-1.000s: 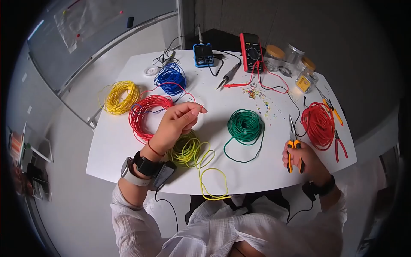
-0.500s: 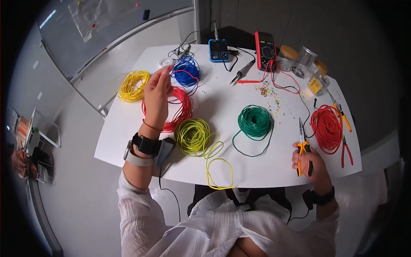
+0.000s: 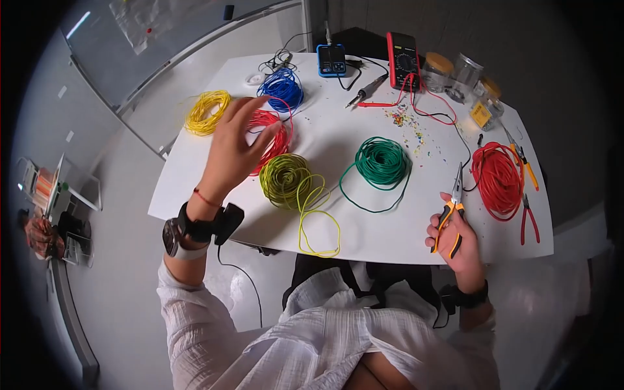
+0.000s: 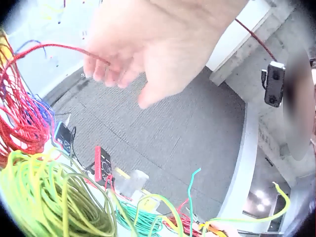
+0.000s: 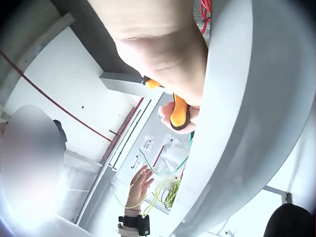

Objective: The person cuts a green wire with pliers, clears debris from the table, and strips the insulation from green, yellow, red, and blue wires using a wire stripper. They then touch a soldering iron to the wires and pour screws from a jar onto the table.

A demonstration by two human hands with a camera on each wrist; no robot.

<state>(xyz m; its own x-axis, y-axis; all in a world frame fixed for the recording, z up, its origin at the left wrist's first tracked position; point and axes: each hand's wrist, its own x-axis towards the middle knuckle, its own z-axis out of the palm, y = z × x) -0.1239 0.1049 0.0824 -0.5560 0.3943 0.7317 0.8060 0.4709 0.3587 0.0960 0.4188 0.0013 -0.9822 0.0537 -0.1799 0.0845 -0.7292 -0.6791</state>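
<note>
My left hand [image 3: 227,149] is held over the left part of the table, thumb and fingers apart with nothing gripped. Beneath it lies a pinkish-red wire coil [image 3: 278,142], partly hidden by the hand. In the left wrist view, a loose red wire end [image 4: 59,46] reaches up and overlaps the fingers. A blue wire coil [image 3: 284,88] lies just beyond the fingertips, and a yellow-green coil [image 3: 284,182] nearer the body. At the right, my right hand [image 3: 463,244] holds needle-nose pliers [image 3: 457,188] by their orange-and-black handles, nose pointing away from the body.
A yellow coil [image 3: 207,112], a green coil [image 3: 380,164] and a red coil [image 3: 497,181] lie around the table. Behind are a blue-cased meter [image 3: 331,60], a multimeter [image 3: 404,60], a soldering iron [image 3: 367,91] and jars [image 3: 437,70]. Red-handled cutters [image 3: 532,224] lie far right, colourful scraps [image 3: 403,120] mid-table.
My left hand has gone from pinched fingertips to spread fingers, moving left from the middle and releasing the red wire end. The right hand has turned palm upward, still holding the pliers.
</note>
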